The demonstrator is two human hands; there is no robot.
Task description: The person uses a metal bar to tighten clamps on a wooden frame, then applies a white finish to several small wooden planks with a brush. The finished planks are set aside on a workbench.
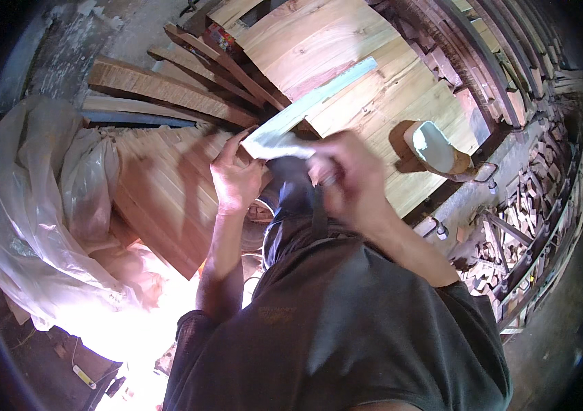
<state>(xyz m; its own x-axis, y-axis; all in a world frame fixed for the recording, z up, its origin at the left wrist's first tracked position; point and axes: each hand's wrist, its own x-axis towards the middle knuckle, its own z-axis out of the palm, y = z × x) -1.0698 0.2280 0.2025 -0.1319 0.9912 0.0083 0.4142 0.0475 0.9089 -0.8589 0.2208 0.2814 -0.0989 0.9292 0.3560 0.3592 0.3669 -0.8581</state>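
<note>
We've got pale wooden strip (305,103) angled over glued plank panel (366,82). Left hand (235,177) pinches near end, steadying it. Right hand (346,179) curled shut at same end, blurry, grip unclear. White cup (434,145) sits right of strip.

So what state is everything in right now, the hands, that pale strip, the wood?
Left hand: closed on the near end of the strip.
Right hand: blurred, gripping the same end.
Pale strip: held, slanting up over the panel.
Wooden panel: lying flat.
Pale-faced block: resting on the panel.
Plastic sheet: crumpled.
</note>
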